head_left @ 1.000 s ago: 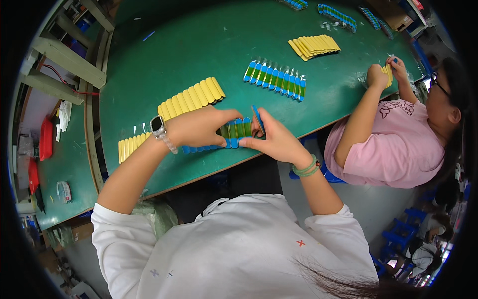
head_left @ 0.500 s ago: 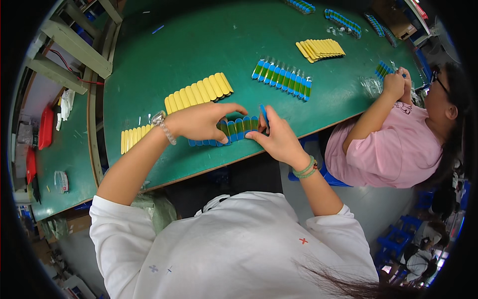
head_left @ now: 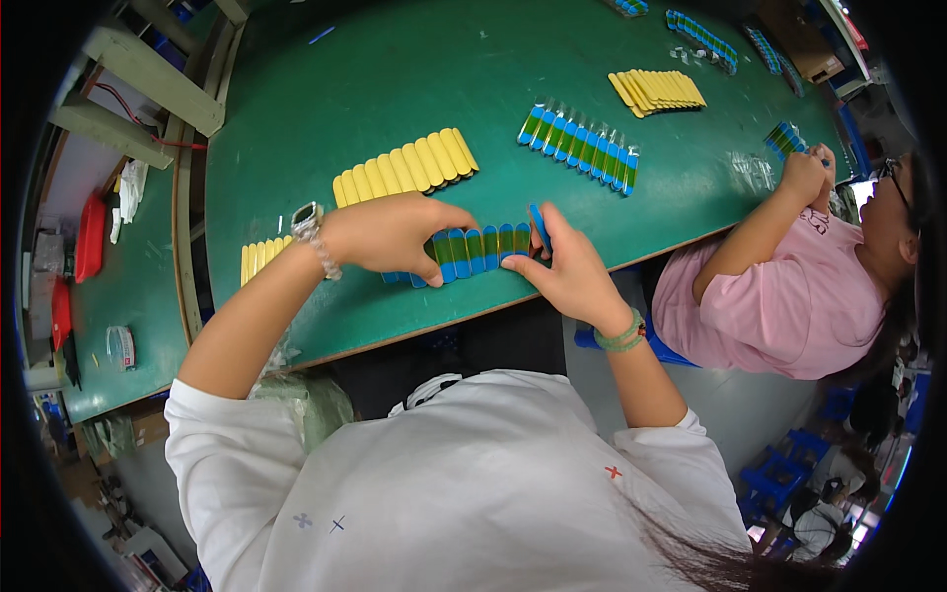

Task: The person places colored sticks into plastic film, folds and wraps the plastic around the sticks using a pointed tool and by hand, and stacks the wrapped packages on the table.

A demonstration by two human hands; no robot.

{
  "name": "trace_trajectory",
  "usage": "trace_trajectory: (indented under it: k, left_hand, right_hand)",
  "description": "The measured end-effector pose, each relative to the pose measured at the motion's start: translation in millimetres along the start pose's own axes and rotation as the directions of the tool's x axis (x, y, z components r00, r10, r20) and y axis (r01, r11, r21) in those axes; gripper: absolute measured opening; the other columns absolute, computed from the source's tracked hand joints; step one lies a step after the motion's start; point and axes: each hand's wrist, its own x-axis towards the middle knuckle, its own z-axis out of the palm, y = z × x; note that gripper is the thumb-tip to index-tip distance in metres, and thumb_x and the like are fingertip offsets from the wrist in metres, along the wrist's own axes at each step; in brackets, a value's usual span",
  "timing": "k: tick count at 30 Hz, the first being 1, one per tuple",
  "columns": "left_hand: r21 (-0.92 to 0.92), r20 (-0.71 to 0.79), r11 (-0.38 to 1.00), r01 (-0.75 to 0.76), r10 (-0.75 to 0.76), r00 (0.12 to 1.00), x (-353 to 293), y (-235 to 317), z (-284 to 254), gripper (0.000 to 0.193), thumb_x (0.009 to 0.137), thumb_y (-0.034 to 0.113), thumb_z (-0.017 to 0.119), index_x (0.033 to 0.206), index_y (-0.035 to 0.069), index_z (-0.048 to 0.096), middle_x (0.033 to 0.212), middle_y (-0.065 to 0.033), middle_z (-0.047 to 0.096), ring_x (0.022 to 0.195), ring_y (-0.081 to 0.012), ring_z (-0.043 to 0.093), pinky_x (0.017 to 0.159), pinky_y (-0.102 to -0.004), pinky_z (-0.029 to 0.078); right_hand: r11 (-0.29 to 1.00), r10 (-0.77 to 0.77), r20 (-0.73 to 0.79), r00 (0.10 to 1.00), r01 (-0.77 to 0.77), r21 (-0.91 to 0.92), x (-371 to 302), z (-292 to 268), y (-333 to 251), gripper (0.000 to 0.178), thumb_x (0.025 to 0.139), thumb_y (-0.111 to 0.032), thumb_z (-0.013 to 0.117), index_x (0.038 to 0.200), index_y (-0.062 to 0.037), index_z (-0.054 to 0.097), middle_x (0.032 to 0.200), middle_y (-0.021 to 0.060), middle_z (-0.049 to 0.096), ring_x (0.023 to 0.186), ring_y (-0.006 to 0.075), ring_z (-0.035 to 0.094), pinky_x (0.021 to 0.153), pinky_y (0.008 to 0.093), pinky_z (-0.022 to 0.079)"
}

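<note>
A row of blue-and-green, round-ended nail files lies side by side near the table's front edge. My left hand arches over the row's left part, thumb at the near side and fingers at the far side, closed on it. At the right end my right hand has its thumb against the row. A single blue nail file stands nearly edge-on between that hand's thumb and fingers. Just beyond my left hand lies a row of yellow nail files, and another yellow row lies left of my wrist.
On the green table, a wrapped blue-and-green row and a yellow stack lie farther right. A person in pink sits at the right, handling a similar row. A pale frame rises at the left.
The whole view has shifted slightly, so the table's things appear farther right. Both hands keep nearly the same hold on the row and the single nail file.
</note>
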Motion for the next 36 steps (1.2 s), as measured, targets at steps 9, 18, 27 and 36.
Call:
trace_trajectory:
  k: [9, 18, 27, 36]
  left_hand:
    - [0.282, -0.321, 0.959, 0.04, 0.055, 0.946, -41.6, 12.6, 35.3, 0.048, 0.081, 0.006, 0.072, 0.126, 0.006, 0.054, 0.095, -0.018, 0.068, 0.083, -0.0361, 0.067, 0.073, -0.0412, 0.052]
    - [-0.286, -0.366, 0.956, 0.058, -0.165, 0.916, -47.9, -6.0, 29.0, 0.047, 0.083, 0.007, 0.072, 0.127, 0.008, 0.056, 0.119, -0.0103, 0.067, 0.095, -0.0251, 0.066, 0.085, -0.0398, 0.051]
    - [-0.253, -0.266, 0.961, 0.107, -0.175, 0.948, -43.3, 0.9, 22.0, 0.041, 0.084, 0.014, 0.073, 0.123, 0.009, 0.06, 0.107, -0.0067, 0.068, 0.085, -0.0175, 0.06, 0.08, -0.0324, 0.049]
    - [-0.363, -0.099, 0.927, 0.097, -0.142, 0.985, -18.0, -15.4, 10.3, 0.032, 0.09, 0.023, 0.069, 0.113, 0.001, 0.064, 0.084, -0.007, 0.063, 0.077, -0.0155, 0.056, 0.071, -0.0307, 0.047]
  right_hand:
    - [1.0, -0.006, -0.017, 1.0, 0.006, 0.0, 0.1, 0.8, -0.3, 0.039, 0.084, -0.016, 0.076, 0.097, -0.0026, 0.042, 0.077, 0.0129, 0.054, 0.066, 0.0292, 0.053, 0.06, 0.0384, 0.043]
    - [0.999, -0.04, -0.036, 0.999, 0.039, -0.017, -2.0, 3.2, 3.3, 0.039, 0.084, -0.017, 0.076, 0.097, -0.0029, 0.041, 0.079, 0.013, 0.054, 0.066, 0.0292, 0.052, 0.06, 0.0392, 0.042]
    - [0.95, -0.224, -0.004, 0.975, 0.219, 0.221, 15.9, 0.3, 12.0, 0.043, 0.081, -0.021, 0.079, 0.098, -0.0028, 0.044, 0.077, 0.0088, 0.054, 0.07, 0.0189, 0.054, 0.061, 0.0347, 0.043]
    - [0.982, 0.02, 0.414, 0.91, -0.096, 0.163, 62.0, -8.4, -1.5, 0.036, 0.084, -0.021, 0.076, 0.085, -0.0075, 0.043, 0.071, 0.0017, 0.045, 0.066, 0.011, 0.045, 0.057, 0.0286, 0.039]
